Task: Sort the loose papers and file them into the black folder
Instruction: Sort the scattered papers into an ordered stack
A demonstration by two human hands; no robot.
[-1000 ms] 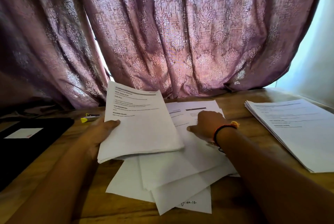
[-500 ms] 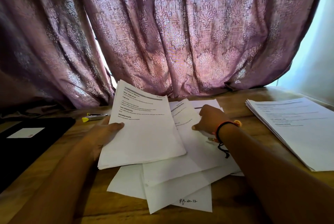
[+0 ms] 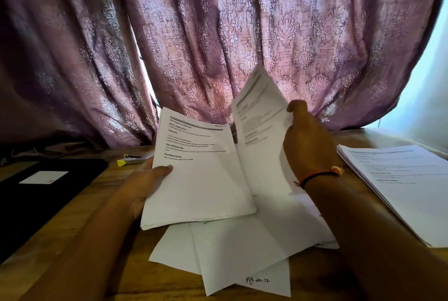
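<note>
Black folder: far left of the frame, flat and closed on the wooden table. The near and left parts are cut off by the frame edge, and the outline is lost in shadow.
White label: on the folder cover; print too small to read.
Yellow-tipped marker: on the table just beyond the folder's right corner; exact type unclear.
Left hand: grips the held stack at its left edge, thumb on top, fingers hidden beneath.
Held stack: several printed sheets, raised left of centre. Headings such as "TASK GOAL" are legible, body text is not.
Loose papers: centre bottom, fanned and overlapping on the table. They are partly covered by the held stack and the right forearm. One corner reads "Pg-No-12".
Raised sheet: centre, tilted upright, blurred, text unreadable.
Right hand: fingers curled, pinching the raised sheet's right edge; fingertip contact is hidden by the hand's back.
Right stack: right of the frame, flat on the table; the gap to the loose papers is hidden by the forearm.
</note>
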